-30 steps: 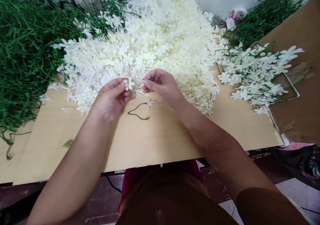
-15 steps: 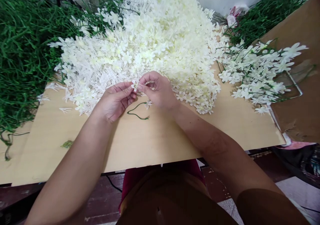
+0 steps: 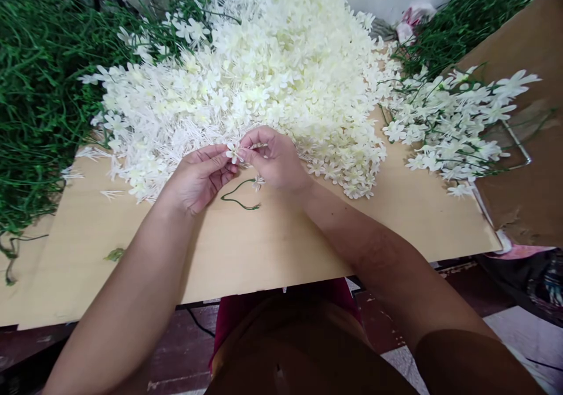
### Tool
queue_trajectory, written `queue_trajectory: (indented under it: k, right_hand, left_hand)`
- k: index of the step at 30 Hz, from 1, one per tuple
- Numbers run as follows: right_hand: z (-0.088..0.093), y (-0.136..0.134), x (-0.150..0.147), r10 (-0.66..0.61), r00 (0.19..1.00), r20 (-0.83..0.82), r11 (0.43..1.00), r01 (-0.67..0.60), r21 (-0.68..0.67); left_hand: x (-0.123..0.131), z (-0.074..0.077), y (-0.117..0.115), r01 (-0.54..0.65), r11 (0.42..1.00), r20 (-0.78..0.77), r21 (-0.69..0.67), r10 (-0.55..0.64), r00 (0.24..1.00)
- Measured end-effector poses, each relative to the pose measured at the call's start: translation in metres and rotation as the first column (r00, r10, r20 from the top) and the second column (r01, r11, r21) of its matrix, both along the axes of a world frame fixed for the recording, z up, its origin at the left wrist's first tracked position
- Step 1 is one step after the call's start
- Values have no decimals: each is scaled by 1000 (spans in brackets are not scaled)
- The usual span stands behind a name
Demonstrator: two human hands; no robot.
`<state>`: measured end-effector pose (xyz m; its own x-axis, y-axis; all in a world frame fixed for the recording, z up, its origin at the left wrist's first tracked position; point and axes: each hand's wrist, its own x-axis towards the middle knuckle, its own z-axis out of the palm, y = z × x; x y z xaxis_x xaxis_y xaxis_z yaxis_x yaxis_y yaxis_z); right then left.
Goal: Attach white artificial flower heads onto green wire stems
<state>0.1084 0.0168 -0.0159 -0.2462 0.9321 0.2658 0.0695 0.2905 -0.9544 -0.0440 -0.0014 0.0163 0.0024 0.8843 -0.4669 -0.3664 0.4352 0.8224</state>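
Observation:
Between my two hands is a small white artificial flower [image 3: 233, 153], its petals facing up. My left hand [image 3: 200, 175] pinches it from the left with thumb and forefinger, the other fingers curled below. From the right, thumb and forefinger of my right hand [image 3: 275, 157] close on the same flower. Beneath my right hand a thin green stem [image 3: 235, 200] lies bent on the table, with white stamens [image 3: 258, 183] at its upper end. Just beyond my hands rises a large heap of loose white flower heads [image 3: 299, 67].
Green plastic stems [image 3: 44, 90] are piled at the left, more stems [image 3: 466, 26] at the back right. Assembled white flowers [image 3: 457, 125] lie at the right beside a brown cardboard sheet [image 3: 528, 196]. A green leaf scrap [image 3: 115, 254] lies on the wooden table [image 3: 281, 248].
The flower between my fingers has turned slightly and its petals show more openly. Both hands keep their pinch; the whole view has shifted a little.

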Motion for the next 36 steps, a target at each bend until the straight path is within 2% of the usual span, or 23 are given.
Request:
queue_trajectory:
  k: [4,10,16,22,27,32,36]
  right_hand:
    - [2,0,1,21,1000,10,999,-21,-43]
    - [5,-3,1,-77,993,86,996,72,61]
    - [5,-3,2,-79,982,170,994,65,87]
    - [7,-2,3,-82,969,231,993,59,105]
    - [6,-3,5,-120,942,315,978,58,199]
    - [6,-5,1,-230,894,384,927,81,366]
    - [5,-4,-1,-191,905,380,947,67,315]
  left_hand:
    - [-1,-2,0,13,1000,8,15,-13,1000]
    - [-4,-9,1,24,998,20,58,-25,999]
    - [-6,-15,4,44,993,-22,105,-42,999]
    - [-4,-11,3,39,996,-42,79,-36,998]
    - [-2,-8,2,34,998,-33,58,-32,999]
    - [-6,-13,4,81,994,-41,78,-78,996]
    - [-7,-14,4,99,992,-29,81,-97,995]
